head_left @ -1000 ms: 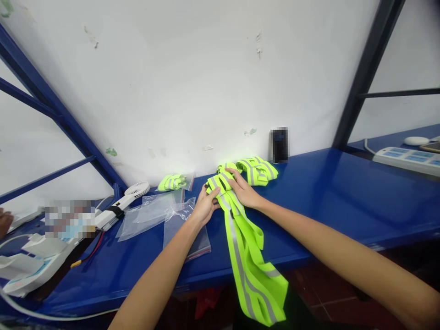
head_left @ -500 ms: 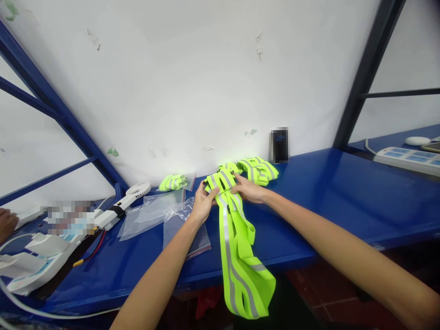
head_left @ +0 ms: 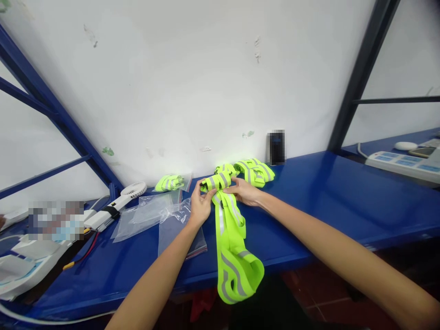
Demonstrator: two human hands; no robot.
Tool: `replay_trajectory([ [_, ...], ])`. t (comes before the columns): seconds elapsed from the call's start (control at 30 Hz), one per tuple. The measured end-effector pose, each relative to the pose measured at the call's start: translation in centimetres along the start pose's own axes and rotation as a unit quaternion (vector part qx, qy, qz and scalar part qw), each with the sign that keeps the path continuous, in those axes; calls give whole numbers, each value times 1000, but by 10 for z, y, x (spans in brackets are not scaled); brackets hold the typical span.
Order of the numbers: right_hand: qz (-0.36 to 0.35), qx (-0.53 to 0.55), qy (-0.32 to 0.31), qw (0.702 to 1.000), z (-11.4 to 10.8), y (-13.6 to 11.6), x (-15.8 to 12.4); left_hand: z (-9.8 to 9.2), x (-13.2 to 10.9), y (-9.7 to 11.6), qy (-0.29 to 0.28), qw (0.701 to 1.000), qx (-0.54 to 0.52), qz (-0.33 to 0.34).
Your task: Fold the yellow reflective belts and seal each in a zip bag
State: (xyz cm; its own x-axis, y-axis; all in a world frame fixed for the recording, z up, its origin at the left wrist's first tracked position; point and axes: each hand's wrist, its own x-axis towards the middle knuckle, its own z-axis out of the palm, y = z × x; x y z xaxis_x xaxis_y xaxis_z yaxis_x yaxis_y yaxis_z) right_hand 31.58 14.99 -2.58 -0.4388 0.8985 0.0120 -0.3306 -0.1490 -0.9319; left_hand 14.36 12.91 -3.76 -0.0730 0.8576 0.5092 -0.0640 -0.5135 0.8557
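A neon-yellow reflective strap (head_left: 237, 252) with silver stripes is partly rolled up at its top, and its loose length hangs down over the table's front edge. My left hand (head_left: 200, 204) grips the left side of the roll, thumb at the front. On the right side my right hand (head_left: 245, 191) pinches the same roll, its fingertips partly hidden behind the fabric. Just behind the roll, more neon-yellow reflective straps (head_left: 256, 172) lie bundled against the wall. Another folded bundle (head_left: 170, 183) rests on a plastic bag to the left.
Clear zip bags (head_left: 172, 224) lie left of my left hand on the blue table (head_left: 309, 201). Further left are a small white fan (head_left: 134, 188) and a power strip (head_left: 51, 256) with cables. A dark, blurred-out object (head_left: 277, 147) leans on the wall.
The strap's hanging end has risen slightly and curled more as the roll turned in my hands. Both hands still hold it. The whole view has shifted a little.
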Motion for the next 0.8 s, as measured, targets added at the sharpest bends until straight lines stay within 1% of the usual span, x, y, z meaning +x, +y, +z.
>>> replay_trajectory([
  [0.07,-9,-33,8,999,0,1,0,1,-2,1,11,1000,2,-2],
  [0.17,-45,-114,18,992,-2,4,1,2,-3,1,15,1000,5,-7],
  [0.23,-79,-184,30,979,-3,8,3,2,-3,2,14,1000,2,-8],
  [0.33,-134,-271,60,951,-4,14,6,2,-3,3,8,1000,-12,-18],
  [0.4,-150,-296,73,940,-4,17,7,2,-3,2,5,1000,-18,-25],
  [0.43,-148,-297,75,940,-4,17,7,1,-2,2,5,1000,-18,-25],
  [0.5,-127,-263,65,954,-3,15,6,0,-1,1,5,1000,-16,-22],
  [0.57,-91,-185,49,977,-1,12,4,0,0,1,2,1000,-8,-14],
  [0.63,-51,-95,37,993,2,8,3,-1,1,1,-4,1000,-1,-8],
  [0.7,-16,-35,34,999,3,5,2,-1,1,2,-8,1000,-1,-10],
  [0.8,13,1,21,1000,3,4,1,0,2,4,0,1000,-12,-17],
])
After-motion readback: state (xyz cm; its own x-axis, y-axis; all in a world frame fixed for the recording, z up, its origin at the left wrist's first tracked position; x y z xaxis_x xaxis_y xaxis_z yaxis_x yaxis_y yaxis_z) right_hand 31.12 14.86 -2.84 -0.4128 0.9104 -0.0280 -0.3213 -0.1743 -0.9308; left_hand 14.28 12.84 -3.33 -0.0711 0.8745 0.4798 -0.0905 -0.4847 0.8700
